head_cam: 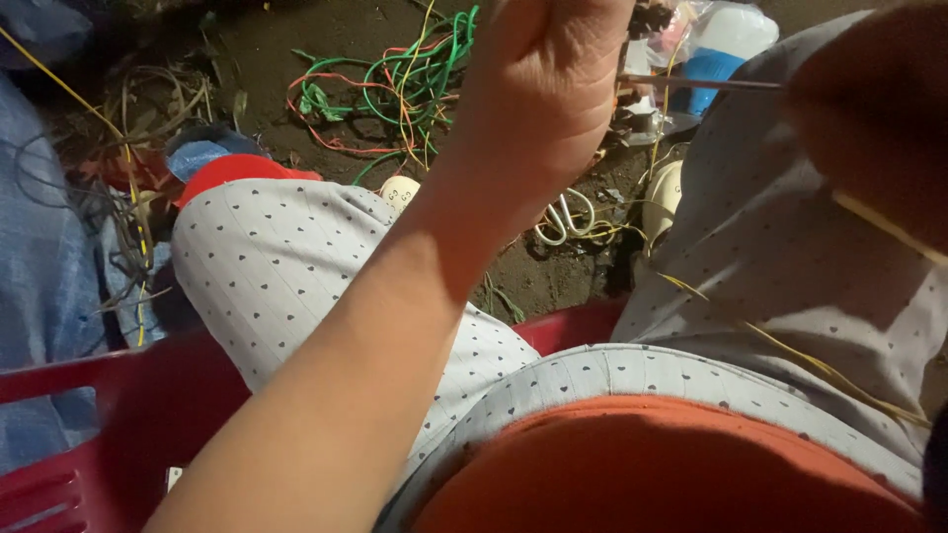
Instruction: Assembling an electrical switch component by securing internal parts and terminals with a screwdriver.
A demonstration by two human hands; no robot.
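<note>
My left hand is raised above my knees with its fingers curled closed; a thin stiff wire or rod sticks out from it to the right. My right hand is very close to the camera, dark and blurred, at the upper right; the thin rod reaches it and a yellow wire runs down from it across my right leg. Its fingers cannot be made out. My left leg in grey dotted trousers lies below the left forearm.
A tangle of green, red and yellow wires lies on the dirt ground ahead. White scissors rest between my knees. A red plastic chair holds me. A blue and white container stands at the top right. Blue cloth is left.
</note>
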